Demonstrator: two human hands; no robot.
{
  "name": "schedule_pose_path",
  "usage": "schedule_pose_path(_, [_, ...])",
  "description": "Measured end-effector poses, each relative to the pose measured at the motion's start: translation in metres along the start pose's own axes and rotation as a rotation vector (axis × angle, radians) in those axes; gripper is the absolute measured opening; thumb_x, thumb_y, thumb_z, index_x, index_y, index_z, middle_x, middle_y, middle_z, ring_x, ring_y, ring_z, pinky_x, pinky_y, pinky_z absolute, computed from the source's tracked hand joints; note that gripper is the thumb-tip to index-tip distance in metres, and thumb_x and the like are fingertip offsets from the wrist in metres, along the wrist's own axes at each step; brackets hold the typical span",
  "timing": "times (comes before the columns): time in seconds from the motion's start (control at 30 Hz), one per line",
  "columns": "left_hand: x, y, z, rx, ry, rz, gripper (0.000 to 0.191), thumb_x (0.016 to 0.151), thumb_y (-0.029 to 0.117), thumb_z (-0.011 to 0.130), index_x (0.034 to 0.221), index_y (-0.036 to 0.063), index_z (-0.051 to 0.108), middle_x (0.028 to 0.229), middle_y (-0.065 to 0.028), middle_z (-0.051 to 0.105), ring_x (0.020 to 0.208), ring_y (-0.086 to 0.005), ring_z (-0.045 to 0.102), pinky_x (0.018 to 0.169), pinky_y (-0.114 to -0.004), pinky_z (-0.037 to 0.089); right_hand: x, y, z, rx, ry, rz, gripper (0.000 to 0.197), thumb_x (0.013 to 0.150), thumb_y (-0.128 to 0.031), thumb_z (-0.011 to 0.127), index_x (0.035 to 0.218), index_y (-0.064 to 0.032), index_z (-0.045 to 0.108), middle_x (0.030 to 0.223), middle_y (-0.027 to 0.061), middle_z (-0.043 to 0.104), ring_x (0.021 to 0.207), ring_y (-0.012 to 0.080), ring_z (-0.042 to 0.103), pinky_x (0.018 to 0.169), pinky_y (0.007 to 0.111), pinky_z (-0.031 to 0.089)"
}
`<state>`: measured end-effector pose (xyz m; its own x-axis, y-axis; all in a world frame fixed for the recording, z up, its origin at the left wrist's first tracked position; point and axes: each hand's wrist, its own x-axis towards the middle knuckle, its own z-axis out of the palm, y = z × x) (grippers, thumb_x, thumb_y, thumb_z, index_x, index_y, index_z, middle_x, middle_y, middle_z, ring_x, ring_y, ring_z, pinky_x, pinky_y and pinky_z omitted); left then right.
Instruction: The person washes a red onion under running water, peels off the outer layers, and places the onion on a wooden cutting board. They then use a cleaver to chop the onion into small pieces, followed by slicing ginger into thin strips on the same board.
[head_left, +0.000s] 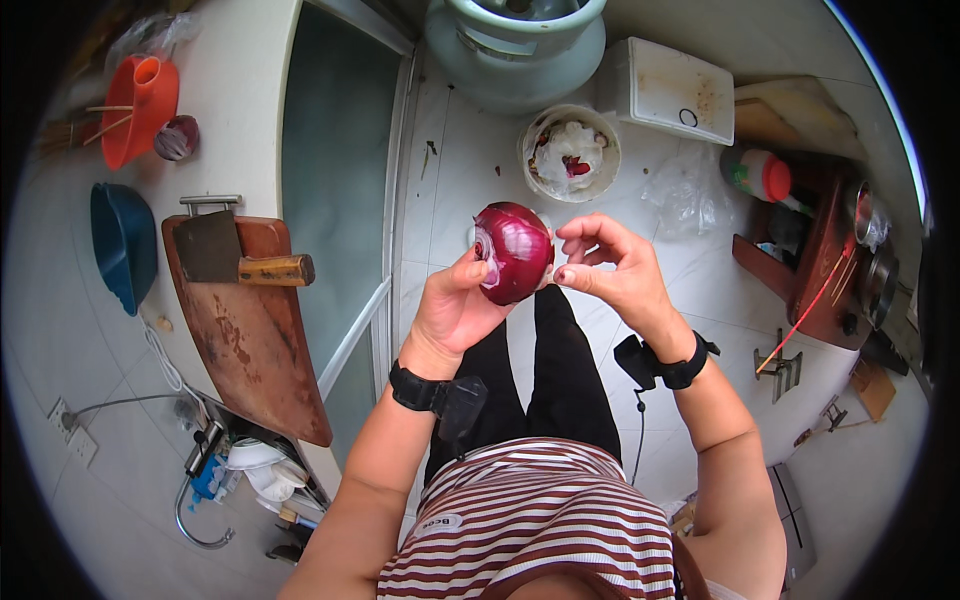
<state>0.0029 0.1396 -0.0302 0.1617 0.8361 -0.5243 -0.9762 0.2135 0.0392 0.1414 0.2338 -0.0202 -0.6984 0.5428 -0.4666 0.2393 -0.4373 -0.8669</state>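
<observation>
A large red onion (517, 251) rests in my left hand (454, 311), the thumb pressed on its pale, partly peeled end. Dark glossy purple skin covers most of the side that faces up. Close by on the right, my right hand (611, 262) holds nothing that I can see; its fingers are curled and apart from the thumb, near the onion's right side. Beyond the onion, on the floor, stands a white bucket (529, 169) lined with a plastic bag and holding scraps, a piece of purple onion skin (576, 166) among them.
To the left, a cleaver (210, 251) lies on a wooden chopping board (247, 352) on the counter. Another onion (177, 138) sits beside an orange plastic container (157, 97). A gas cylinder (517, 75) and a white foam box (667, 90) stand behind the bucket. A wooden cabinet (817, 292) is at right.
</observation>
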Motion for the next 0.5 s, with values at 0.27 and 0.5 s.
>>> schedule_pose_path(0.27, [0.001,0.001,0.001,0.058,-0.031,-0.069,0.073,0.049,0.012,0.064,0.111,0.0016,0.026,0.1,-0.0122,0.042,0.09,-0.0247,0.044,0.083,-0.035,0.032,-0.001,0.0,0.003,0.216,0.117,0.128,0.012,0.069,-0.003,0.05,0.08,0.0018,0.05,0.069,0.0034,0.051,0.061,0.0089,0.049,0.056,0.019,0.039])
schedule_pose_path(0.5, [-0.003,0.003,0.018,0.444,0.042,-0.035,0.081,0.042,0.01,0.064,0.112,0.0003,0.026,0.097,-0.0091,0.042,0.09,-0.0201,0.043,0.083,-0.028,0.03,-0.001,-0.006,-0.008,0.365,0.312,-0.032,0.011,0.07,0.0,0.044,0.078,0.0032,0.05,0.068,0.0056,0.052,0.059,0.0094,0.049,0.057,0.019,0.04])
